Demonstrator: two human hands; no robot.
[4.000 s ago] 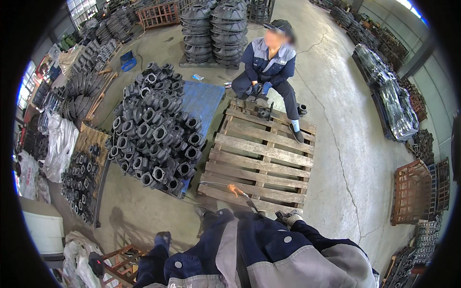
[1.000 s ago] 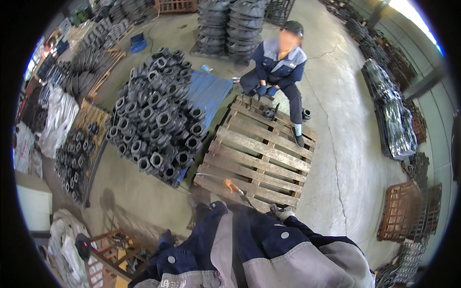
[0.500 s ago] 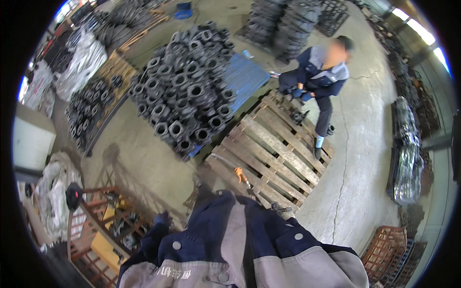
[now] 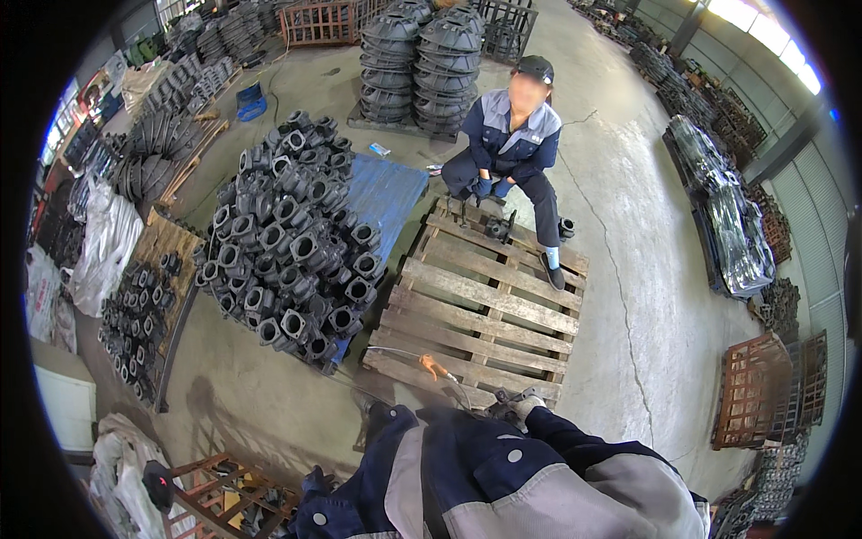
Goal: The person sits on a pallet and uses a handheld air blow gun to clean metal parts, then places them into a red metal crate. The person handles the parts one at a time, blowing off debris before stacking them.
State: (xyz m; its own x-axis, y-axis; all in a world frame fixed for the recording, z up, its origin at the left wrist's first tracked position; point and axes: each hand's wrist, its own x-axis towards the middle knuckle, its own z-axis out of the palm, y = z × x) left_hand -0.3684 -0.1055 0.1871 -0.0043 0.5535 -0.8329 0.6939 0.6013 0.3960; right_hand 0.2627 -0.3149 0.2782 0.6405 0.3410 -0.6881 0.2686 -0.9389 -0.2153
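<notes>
My left hand (image 4: 316, 482), in a dark blue glove, hangs low beside my jacket near the rusty crate; its fingers look loosely apart with nothing in them. My right hand (image 4: 528, 404), in a greyish glove, reaches to the near edge of the wooden pallet (image 4: 485, 299). It appears closed on a dark metal part (image 4: 503, 401), whose exact kind is too small to tell. Left of that hand, an orange-handled air gun (image 4: 433, 366) with a hose lies on the pallet's near boards.
A seated co-worker (image 4: 516, 135) handles dark castings (image 4: 498, 226) at the pallet's far end. Left stands a heap of black pipe-like castings (image 4: 287, 234) on a blue pallet (image 4: 382, 202). Rusty crates (image 4: 752, 386) and wrapped stacks (image 4: 727, 216) line the right; another rusty crate (image 4: 211, 485) is lower left.
My view has tilted up and turned right, so pallet, heap and co-worker appear shifted left and lower. My right sleeve has come into view; the air gun still lies on the pallet.
</notes>
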